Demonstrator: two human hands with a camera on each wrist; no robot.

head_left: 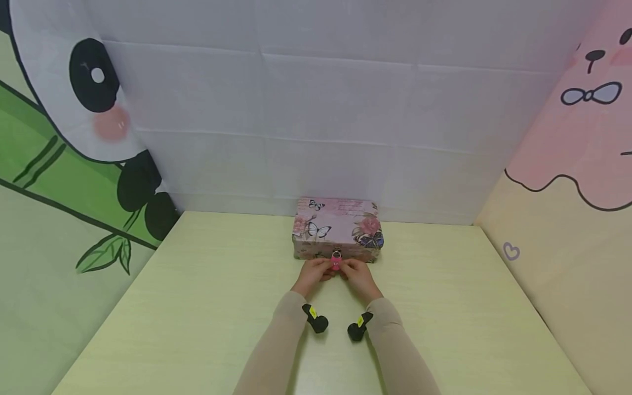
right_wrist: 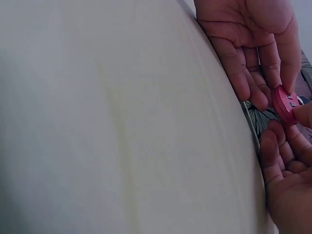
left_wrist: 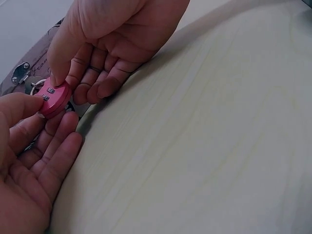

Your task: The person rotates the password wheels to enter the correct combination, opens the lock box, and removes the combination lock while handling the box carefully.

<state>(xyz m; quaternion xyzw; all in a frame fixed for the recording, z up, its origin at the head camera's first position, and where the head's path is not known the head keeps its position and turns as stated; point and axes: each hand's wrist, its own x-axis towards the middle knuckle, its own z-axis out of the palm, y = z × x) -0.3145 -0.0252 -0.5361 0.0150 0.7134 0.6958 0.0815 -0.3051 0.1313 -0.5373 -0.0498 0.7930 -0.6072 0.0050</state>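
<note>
together, left hand [head_left: 313, 274] and right hand [head_left: 360, 276] pinch a padlock [head_left: 336, 264].

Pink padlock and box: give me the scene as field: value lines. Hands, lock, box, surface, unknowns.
left_hand: left hand pinches the padlock, from its left side in the head view
right_hand: right hand pinches the same padlock, from its right side
lock: pink padlock, at the box's front, number wheels on its face
box: floral box with butterflies on its lid, lid down
clasp: metal clasp on the box front, beside the shackle
surface: pale table
unknown: wheel digits; whether the shackle is locked
</note>
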